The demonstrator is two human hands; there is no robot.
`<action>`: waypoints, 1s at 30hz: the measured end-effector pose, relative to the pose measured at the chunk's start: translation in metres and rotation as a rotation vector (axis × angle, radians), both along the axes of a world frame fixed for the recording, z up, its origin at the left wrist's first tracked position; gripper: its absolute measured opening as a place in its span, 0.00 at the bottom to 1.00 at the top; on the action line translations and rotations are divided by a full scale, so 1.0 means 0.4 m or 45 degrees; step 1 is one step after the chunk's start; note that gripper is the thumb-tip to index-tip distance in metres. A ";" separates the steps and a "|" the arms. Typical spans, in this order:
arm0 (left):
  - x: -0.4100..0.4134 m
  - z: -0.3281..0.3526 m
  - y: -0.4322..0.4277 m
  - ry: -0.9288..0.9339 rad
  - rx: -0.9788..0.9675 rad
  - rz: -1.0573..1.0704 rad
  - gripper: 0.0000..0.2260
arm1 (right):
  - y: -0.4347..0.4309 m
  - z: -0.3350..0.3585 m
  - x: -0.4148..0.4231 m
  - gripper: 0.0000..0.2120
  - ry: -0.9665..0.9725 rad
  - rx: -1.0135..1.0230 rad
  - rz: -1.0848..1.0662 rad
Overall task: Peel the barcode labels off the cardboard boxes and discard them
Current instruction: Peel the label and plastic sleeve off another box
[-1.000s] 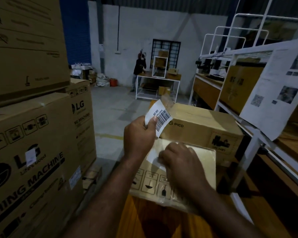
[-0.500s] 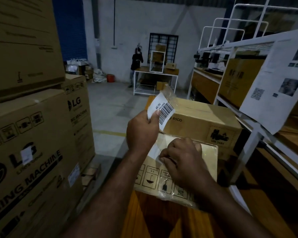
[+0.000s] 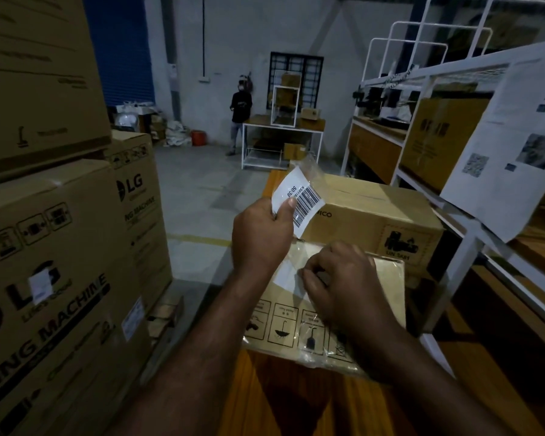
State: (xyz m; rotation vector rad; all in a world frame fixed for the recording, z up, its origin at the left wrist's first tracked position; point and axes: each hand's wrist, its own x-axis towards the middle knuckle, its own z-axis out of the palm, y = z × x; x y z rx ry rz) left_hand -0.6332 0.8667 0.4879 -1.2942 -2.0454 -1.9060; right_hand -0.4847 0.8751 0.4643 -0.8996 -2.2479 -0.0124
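Observation:
My left hand [image 3: 260, 237] holds up a peeled white barcode label [image 3: 298, 199] with clear tape trailing from its top edge, thumb pressed on its face. Below it lies a flat cardboard box [image 3: 387, 297] in clear plastic wrap with handling symbols printed along its near edge. My right hand [image 3: 340, 281] rests on this box with fingers curled, pinching at the edge of a second white label [image 3: 285, 273] still stuck there. Behind stands a larger brown cardboard box [image 3: 368, 212] with a hazard mark on its side.
Tall LG washing machine cartons [image 3: 54, 278] are stacked at the left. White metal shelving [image 3: 472, 234] with boxes and a hanging printed sheet [image 3: 510, 146] runs along the right. The boxes sit on an orange wooden surface [image 3: 283, 401]. A person [image 3: 240, 118] stands by a far table.
My left hand has kept the peeled label raised while the view shifted slightly. My right hand's fingers have curled tighter onto the edge of the stuck label.

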 end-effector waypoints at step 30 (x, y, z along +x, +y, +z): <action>-0.006 0.009 0.015 -0.117 -0.064 -0.114 0.16 | -0.071 0.103 -0.059 0.07 -0.431 -0.305 -0.254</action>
